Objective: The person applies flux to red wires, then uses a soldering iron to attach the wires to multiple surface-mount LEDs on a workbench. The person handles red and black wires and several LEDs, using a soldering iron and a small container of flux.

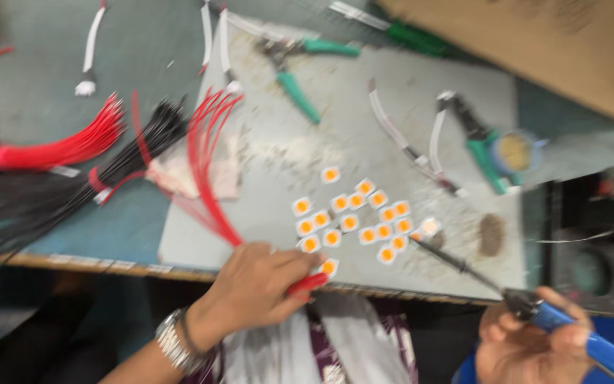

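The left hand (pixel 264 281) pinches the ends of a bunch of red wires (pixel 207 171) against the near edge of the worktop (pixel 406 107), fingers closed on them. The right hand (pixel 534 341) has its grip closed round the blue handle of a soldering iron (pixel 463 267), whose tip reaches the small white squares with orange centres (pixel 353 213). I judge a steady hand and a brief touch serve best. About twenty squares show, and three green-handled pliers (pixel 300 71).
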`<action>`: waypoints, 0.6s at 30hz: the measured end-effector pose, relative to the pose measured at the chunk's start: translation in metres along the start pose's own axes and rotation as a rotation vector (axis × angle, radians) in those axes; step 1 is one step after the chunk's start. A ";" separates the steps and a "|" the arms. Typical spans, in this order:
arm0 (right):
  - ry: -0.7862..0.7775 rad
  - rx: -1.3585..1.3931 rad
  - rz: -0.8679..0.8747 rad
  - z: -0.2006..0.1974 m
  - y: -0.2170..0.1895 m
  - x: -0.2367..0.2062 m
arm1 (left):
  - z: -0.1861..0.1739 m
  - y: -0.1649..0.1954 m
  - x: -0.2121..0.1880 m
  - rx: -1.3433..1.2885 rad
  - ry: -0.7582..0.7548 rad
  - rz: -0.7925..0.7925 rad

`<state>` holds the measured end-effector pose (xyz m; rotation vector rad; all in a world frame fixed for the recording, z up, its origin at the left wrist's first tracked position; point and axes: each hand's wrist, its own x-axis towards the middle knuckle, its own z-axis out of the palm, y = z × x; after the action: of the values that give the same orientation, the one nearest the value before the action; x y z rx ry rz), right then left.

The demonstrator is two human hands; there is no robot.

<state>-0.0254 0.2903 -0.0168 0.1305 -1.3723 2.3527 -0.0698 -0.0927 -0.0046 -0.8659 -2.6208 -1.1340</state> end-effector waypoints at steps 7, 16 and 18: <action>-0.008 0.459 0.420 -0.021 -0.019 0.026 | 0.007 -0.005 0.000 0.012 0.060 0.030; 0.104 0.506 0.547 -0.022 -0.015 0.032 | 0.001 0.000 0.005 -0.042 0.077 0.035; 0.142 0.489 0.559 -0.022 -0.014 0.031 | 0.000 0.001 0.006 -0.046 0.061 -0.006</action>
<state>-0.0454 0.3244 -0.0081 -0.3176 -0.8083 3.0528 -0.0739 -0.0891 -0.0021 -0.8195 -2.5592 -1.2075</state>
